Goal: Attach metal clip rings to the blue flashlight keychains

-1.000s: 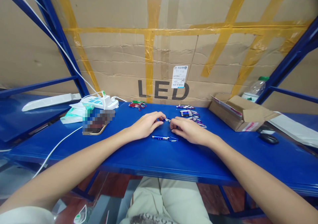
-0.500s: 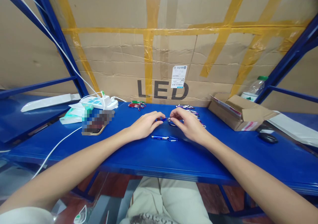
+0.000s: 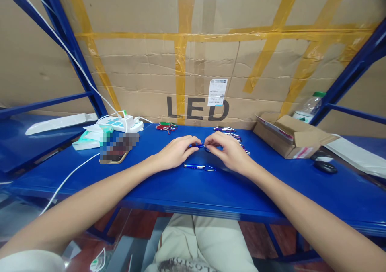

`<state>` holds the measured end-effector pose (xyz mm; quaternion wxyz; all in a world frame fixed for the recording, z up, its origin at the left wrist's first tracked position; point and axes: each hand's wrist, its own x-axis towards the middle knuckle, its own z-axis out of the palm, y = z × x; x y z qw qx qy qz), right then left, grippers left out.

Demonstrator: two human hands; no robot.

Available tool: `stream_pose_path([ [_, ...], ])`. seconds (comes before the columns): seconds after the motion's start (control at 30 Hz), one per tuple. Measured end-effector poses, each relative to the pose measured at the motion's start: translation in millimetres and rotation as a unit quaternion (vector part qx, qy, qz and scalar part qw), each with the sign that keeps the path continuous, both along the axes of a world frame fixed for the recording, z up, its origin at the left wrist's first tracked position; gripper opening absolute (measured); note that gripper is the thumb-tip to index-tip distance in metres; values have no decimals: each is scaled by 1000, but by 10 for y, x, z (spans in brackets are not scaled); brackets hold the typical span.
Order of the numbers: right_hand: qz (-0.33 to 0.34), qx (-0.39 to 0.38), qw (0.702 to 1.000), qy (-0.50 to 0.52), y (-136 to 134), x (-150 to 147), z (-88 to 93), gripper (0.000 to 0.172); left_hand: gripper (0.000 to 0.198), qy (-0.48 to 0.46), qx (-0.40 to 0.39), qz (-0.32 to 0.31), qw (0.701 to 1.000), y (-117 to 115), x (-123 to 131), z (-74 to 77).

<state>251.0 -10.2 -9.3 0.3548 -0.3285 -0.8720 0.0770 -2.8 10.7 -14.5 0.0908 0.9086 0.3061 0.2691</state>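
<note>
Above the middle of the blue table, my left hand (image 3: pixel 179 151) pinches the barrel of a slim blue keychain penlight (image 3: pixel 197 146) between thumb and fingers. My right hand (image 3: pixel 224 149) has its thumb and fingertips closed on the penlight's silvery end, and part of its carabiner clip shows beneath. Both hands meet at this one piece, and its right end is partly hidden by fingers. A second blue penlight (image 3: pixel 194 166) with a carabiner lies flat on the table just below the hands.
Behind my right hand lie several purple and blue penlights (image 3: pixel 224 129); red and green ones (image 3: pixel 164 127) are at the back. To the left are a phone (image 3: pixel 120 149), tissue pack (image 3: pixel 90 137) and power strip (image 3: pixel 120 123). An open carton (image 3: pixel 294 137) and black mouse (image 3: pixel 325 166) are right.
My right fingertips have shifted slightly left, closing the small silvery gap seen between the barrel and the end piece. The penlight on the table has not moved.
</note>
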Motion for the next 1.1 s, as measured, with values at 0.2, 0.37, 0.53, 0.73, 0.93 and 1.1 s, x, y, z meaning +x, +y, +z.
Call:
stream_pose_path([
  [0.2,0,-16,1000,24,18,6,-26,10,28,-3,6,-2,1000,-2,5,-1],
  [0.37,7,-40,997,66,35,14,-61,17,32,-8,15,-9,1000,30,-5,-20],
  [0.53,1,-36,997,66,32,14,-59,16,34,7,17,-2,1000,36,-1,-24],
  [0.73,2,-59,995,85,27,5,-50,14,31,-3,26,-2,1000,31,-3,-34],
  [0.93,5,-91,990,107,56,3,-79,13,30,7,44,-11,999,3,-10,-25],
  [1.1,12,-133,980,146,87,-4,-100,15,31,20,60,-10,998,-28,-18,-7],
])
